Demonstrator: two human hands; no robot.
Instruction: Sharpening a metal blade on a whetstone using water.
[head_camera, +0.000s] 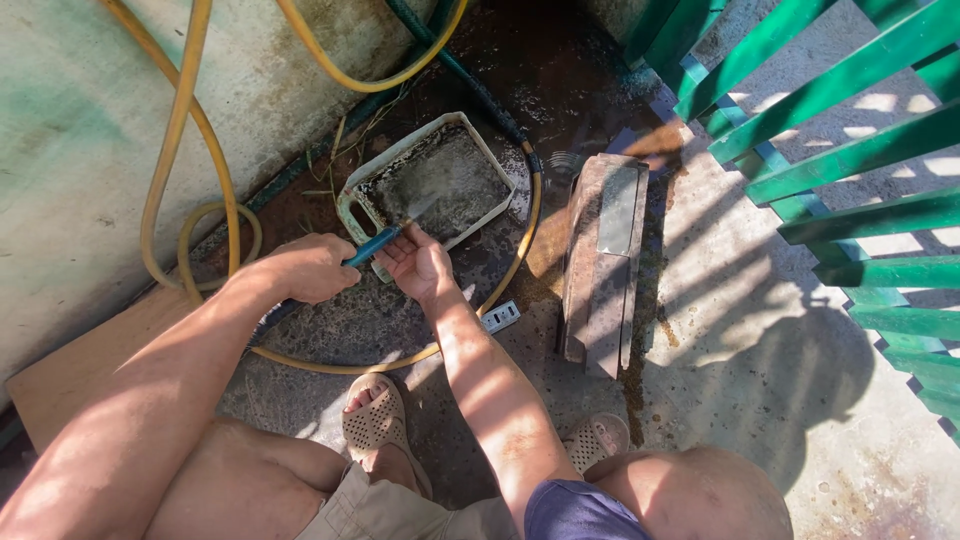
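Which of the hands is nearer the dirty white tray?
Right. The right hand sits at the dirty white tray's near edge; the left hand grips the blue hose farther back.
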